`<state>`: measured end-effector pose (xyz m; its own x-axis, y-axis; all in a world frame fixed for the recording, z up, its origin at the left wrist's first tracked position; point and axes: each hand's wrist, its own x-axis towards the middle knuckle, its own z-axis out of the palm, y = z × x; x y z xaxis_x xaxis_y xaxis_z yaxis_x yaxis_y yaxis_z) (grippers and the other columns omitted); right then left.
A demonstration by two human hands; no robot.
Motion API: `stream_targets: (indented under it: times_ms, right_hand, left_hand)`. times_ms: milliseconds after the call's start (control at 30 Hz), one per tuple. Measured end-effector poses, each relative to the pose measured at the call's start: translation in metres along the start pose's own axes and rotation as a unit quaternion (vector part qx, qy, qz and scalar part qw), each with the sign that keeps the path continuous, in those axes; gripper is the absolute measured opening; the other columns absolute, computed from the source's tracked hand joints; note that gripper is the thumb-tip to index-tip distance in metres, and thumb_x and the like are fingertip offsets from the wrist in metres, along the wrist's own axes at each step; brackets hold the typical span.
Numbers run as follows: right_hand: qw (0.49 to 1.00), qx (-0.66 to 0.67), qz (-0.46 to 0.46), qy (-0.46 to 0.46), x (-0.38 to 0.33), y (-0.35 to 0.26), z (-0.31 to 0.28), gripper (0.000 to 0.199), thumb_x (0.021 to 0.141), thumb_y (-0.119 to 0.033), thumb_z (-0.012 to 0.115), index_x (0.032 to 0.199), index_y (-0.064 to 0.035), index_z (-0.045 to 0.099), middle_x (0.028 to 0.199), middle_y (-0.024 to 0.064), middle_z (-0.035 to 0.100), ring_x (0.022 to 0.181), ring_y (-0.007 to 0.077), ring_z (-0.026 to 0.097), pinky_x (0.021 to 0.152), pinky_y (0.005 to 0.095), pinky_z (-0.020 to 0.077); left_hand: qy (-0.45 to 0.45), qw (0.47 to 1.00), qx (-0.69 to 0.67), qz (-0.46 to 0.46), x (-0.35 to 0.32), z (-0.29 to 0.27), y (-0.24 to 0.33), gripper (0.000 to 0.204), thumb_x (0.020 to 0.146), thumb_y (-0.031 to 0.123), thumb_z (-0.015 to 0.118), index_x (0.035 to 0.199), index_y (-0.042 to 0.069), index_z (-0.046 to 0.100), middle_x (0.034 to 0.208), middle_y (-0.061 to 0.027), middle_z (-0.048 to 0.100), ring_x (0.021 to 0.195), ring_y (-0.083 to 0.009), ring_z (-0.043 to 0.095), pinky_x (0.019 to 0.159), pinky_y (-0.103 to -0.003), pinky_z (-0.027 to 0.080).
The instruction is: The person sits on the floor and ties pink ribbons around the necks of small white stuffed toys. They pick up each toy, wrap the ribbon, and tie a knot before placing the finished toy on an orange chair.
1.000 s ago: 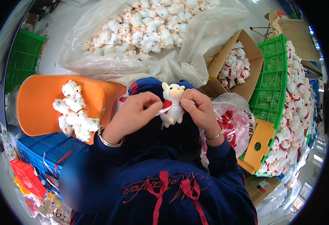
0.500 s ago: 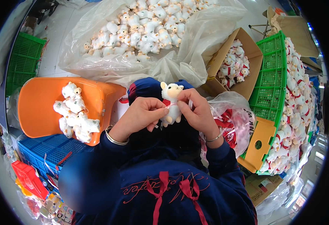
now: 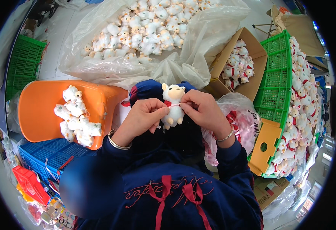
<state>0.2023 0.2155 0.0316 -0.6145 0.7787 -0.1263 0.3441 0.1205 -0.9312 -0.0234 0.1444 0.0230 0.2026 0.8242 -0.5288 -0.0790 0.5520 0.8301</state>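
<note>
A small white plush alpaca (image 3: 174, 111) faces up over my lap, between my two hands. Red cloth (image 3: 168, 103) shows at its neck, and a thin pinkish ribbon (image 3: 174, 105) crosses its chest. My left hand (image 3: 147, 117) pinches the ribbon at the toy's left side, thumb against forefinger. On the other side, the fingertips of my right hand (image 3: 201, 110) are closed on the ribbon's other end. How the ribbon passes behind the neck is hidden.
A plastic sack (image 3: 198, 65) of plush toys lies ahead. To the left, several toys rest on an orange chair (image 3: 37, 111) beside a blue crate (image 3: 45, 153). At right are a carton (image 3: 258, 61), a green crate (image 3: 273, 76) and a bag of red pieces (image 3: 242, 122).
My right hand has shifted slightly right, drawing the ribbon across the alpaca's chest. The toy has turned more squarely upward, and my left hand has moved a little.
</note>
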Motion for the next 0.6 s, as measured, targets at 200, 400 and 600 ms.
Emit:
stream_targets:
  times_ms: [200, 400, 600]
  right_hand:
    - [0.995, 0.030, 0.084, 0.037, 0.002, 0.013, 0.002, 0.016, 0.093, -0.012, 0.072, 0.087, 0.0001, 0.064, 0.070, 0.0024, 0.062, 0.065, 0.0084, 0.054, 0.060, 0.0276, 0.0450]
    - [0.992, 0.022, 0.103, 0.065, 0.004, 0.016, 0.005, 0.018, 0.093, -0.017, 0.073, 0.087, -0.0012, 0.066, 0.066, 0.0026, 0.061, 0.060, 0.0101, 0.052, 0.058, 0.0282, 0.0444]
    - [0.991, -0.102, 0.069, 0.043, -0.001, -0.008, 0.008, 0.016, 0.092, -0.021, 0.071, 0.090, -0.0052, 0.067, 0.070, 0.0102, 0.065, 0.058, 0.0228, 0.060, 0.059, 0.0333, 0.0483]
  left_hand:
    - [-0.003, 0.998, 0.039, 0.039, -0.002, -0.006, -0.003, 0.017, 0.100, 0.019, 0.068, 0.094, 0.004, 0.068, 0.063, 0.0030, 0.060, 0.046, -0.0026, 0.050, 0.043, -0.020, 0.036]
    - [0.002, 0.996, -0.006, 0.093, 0.004, 0.007, -0.010, 0.014, 0.101, 0.016, 0.068, 0.097, 0.003, 0.070, 0.073, 0.0017, 0.065, 0.052, -0.0016, 0.052, 0.048, -0.017, 0.039]
    - [-0.011, 0.993, -0.039, 0.113, 0.014, 0.015, -0.009, 0.015, 0.105, 0.015, 0.061, 0.107, 0.002, 0.070, 0.074, 0.0007, 0.065, 0.056, -0.0030, 0.055, 0.053, -0.018, 0.043]
